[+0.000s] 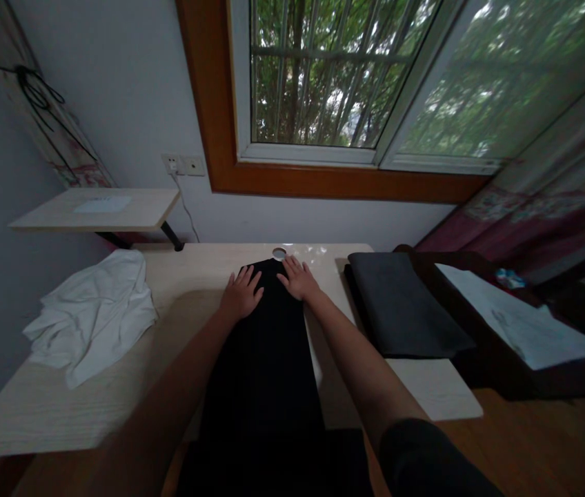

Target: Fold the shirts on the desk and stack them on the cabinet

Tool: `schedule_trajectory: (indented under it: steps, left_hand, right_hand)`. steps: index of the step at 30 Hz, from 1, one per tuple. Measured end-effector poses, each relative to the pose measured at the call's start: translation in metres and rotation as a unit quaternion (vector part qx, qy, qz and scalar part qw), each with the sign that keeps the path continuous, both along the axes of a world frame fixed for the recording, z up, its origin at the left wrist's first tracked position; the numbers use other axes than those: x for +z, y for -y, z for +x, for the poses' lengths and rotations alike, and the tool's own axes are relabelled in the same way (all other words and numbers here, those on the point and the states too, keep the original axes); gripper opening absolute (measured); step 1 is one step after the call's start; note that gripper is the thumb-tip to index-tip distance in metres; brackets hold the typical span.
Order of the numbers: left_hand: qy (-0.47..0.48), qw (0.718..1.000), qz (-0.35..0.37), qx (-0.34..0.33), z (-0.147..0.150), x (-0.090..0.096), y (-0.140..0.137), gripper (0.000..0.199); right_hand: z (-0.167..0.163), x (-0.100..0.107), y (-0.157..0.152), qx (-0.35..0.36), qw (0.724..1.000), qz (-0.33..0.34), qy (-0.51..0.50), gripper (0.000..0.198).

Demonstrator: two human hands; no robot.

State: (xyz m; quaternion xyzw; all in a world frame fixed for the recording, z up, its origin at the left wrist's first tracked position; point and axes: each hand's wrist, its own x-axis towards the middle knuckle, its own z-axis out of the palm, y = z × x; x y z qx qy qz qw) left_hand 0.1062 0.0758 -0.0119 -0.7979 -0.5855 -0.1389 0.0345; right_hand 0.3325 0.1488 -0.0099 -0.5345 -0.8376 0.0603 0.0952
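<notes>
A long black piece of cloth [266, 359], perhaps folded trousers, lies lengthwise over the table, its far end near the back edge. My left hand [241, 293] rests flat on its far left corner, fingers spread. On the far right corner lies my right hand [297, 277], also flat with the fingers apart, close to a round hole [279, 253] in the tabletop. Neither hand grips anything. The cloth's near end merges with dark clothing at the bottom of the view, so where it stops is hidden.
A crumpled white cloth [98, 310] lies on the left of the pale table [179, 345]. Folded dark grey cloth [401, 304] sits at the right edge. Behind on the left stands a raised shelf [142, 207]. Papers [520, 324] lie on dark furniture at right.
</notes>
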Motion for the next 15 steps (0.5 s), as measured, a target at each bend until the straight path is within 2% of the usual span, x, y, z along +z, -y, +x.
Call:
schedule_trajectory:
  steps: [8,15]
  left_hand:
    - [-0.013,0.999,-0.014,0.03,-0.017,0.0,-0.006,0.058]
    - [-0.026,0.998,-0.027,0.049,-0.037,0.002,-0.014,0.06]
  right_hand:
    - [0.013,0.001,0.005,-0.009,0.998,0.009,-0.066,0.064]
    - [0.012,0.01,0.028,0.042,0.997,0.03,-0.053,0.057]
